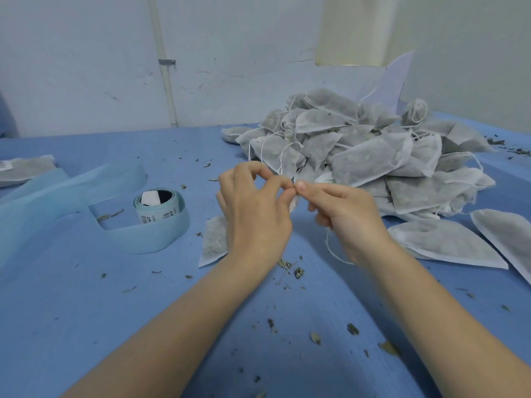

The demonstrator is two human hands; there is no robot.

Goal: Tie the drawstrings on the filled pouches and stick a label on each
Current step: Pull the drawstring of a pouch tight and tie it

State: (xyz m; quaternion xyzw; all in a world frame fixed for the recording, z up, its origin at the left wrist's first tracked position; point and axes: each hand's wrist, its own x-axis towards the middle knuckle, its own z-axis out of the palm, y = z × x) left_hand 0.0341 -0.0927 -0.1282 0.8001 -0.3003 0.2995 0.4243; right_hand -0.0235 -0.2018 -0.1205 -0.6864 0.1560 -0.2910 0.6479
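Under both hands (296, 191), pouch (214, 242) upright.

The left hand (255, 214) hides most of a pouch (214, 242), perhaps held in its grip.

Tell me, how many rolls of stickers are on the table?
1. The label roll sits on the blue table, left of the left hand. None other shows.

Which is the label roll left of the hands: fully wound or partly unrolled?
Partly unrolled: from the label roll a blue backing strip trails leftward across the table.
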